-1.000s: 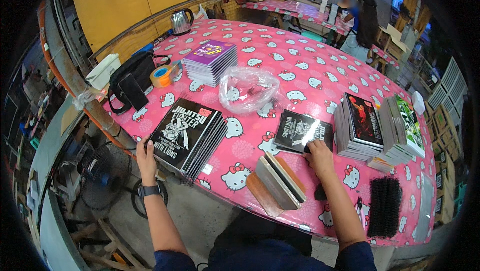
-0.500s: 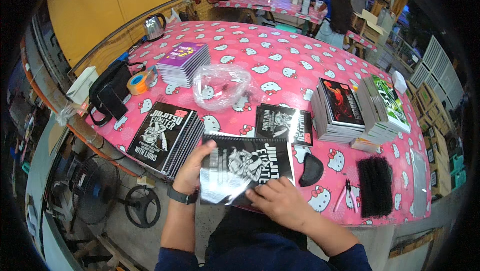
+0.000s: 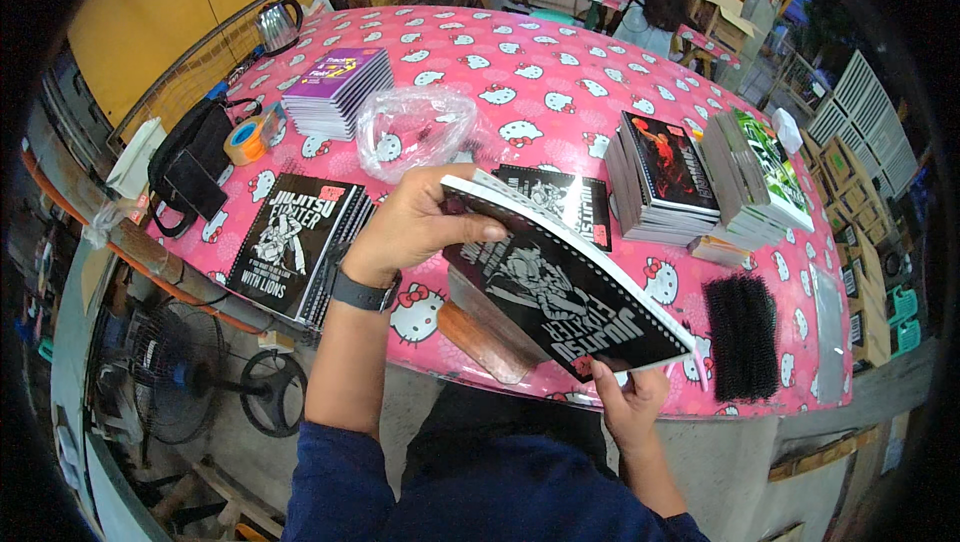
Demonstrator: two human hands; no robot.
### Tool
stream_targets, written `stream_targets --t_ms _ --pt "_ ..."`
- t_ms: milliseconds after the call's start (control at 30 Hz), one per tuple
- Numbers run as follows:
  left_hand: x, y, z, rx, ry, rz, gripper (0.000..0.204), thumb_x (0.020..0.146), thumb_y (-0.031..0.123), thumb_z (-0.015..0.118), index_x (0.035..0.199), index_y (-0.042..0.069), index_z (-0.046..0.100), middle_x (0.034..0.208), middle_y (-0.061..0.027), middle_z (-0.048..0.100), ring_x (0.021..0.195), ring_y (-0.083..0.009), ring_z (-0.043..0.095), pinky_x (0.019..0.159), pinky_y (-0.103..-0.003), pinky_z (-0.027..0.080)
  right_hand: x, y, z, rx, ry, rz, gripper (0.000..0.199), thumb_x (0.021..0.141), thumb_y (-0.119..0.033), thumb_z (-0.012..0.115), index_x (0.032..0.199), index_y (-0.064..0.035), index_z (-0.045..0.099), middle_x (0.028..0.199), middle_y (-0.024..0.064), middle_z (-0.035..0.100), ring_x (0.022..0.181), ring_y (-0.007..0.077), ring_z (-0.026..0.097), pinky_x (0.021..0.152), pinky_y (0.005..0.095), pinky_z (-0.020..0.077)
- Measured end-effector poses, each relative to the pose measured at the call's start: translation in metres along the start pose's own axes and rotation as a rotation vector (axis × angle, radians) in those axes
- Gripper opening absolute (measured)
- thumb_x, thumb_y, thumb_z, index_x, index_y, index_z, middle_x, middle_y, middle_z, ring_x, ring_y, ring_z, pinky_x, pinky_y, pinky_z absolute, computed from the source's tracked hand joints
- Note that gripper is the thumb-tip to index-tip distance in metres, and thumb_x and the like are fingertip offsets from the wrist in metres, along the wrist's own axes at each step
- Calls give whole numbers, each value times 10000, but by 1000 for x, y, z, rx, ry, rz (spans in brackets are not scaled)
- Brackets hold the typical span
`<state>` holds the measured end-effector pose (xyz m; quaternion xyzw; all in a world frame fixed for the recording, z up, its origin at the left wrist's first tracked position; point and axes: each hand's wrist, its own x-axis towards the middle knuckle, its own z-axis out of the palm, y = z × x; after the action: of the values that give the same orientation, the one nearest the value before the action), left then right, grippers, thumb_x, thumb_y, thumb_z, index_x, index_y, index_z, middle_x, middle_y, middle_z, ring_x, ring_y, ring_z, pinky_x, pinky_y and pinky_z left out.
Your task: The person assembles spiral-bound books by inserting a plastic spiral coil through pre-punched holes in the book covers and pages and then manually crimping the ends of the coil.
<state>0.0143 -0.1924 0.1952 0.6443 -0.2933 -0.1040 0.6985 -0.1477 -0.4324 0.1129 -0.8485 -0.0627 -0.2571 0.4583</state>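
Note:
A black-covered notebook [image 3: 545, 287] with a row of punched holes along its long edge is held tilted above the near table edge. My left hand [image 3: 425, 222] grips its upper left end, thumb on the cover. At the lower right corner, my right hand [image 3: 632, 402] pinches the cover between thumb and fingers. Beneath the notebook lies a flat brown strip [image 3: 485, 342], partly hidden. To the left is a stack of similar spiral-bound notebooks [image 3: 295, 242]. Another black notebook [image 3: 565, 197] lies behind the held one. Pink-handled pliers [image 3: 700, 362] are mostly covered at its right.
Black plastic coils [image 3: 740, 337] lie at the right, beside a clear plastic sheet [image 3: 828, 332]. Book stacks [image 3: 665, 187] stand behind them. Purple books [image 3: 340, 92], crumpled plastic [image 3: 415, 132], orange tape [image 3: 245, 142] and a black bag [image 3: 190, 167] occupy the left. People sit at a far table.
The notebook has been lifted and tilted, its punched edge now slanting down rightward. My left hand moved up along it; my right hand shifted from the cover to its corner. The view has shifted too.

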Motion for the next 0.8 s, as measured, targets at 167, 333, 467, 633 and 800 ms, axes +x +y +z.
stream_targets --t_ms 167,333,467,633,800 --pt "8 -3 4 -84 -69 54 219 687 -49 679 898 -14 630 763 -45 635 700 -114 603 645 -240 488 2 -8 -8 -61 58 10 59 715 -11 706 763 0 674 688 102 663 578 189 626 535 281 455" --pt "-7 -20 -13 111 -17 -24 197 680 -51 692 864 -19 630 799 -74 644 736 -148 623 681 -276 510 -2 17 2 10 -59 -131 97 722 -27 705 797 10 656 761 123 653 665 244 625 629 303 492" --pt "-12 -63 -22 -112 41 -42 482 757 80 694 1198 39 505 1016 -47 607 867 -97 558 712 -220 441 2 31 16 -13 -162 -94 626 688 -133 752 1212 7 439 1141 215 478 1050 342 492 913 399 408" --pt "-31 -100 -4 -246 335 67 558 854 155 595 1338 37 342 968 -36 541 844 -105 514 768 -235 412 5 45 63 99 -197 -3 842 718 -244 750 1357 3 259 1317 202 367 1200 323 394 983 409 335" --pt "-26 -107 6 -269 721 122 420 846 93 581 1237 28 442 849 -15 510 776 -83 485 693 -213 400 47 37 10 -86 -420 -97 700 735 -236 731 1316 -29 400 1299 192 432 1159 298 462 977 389 367"
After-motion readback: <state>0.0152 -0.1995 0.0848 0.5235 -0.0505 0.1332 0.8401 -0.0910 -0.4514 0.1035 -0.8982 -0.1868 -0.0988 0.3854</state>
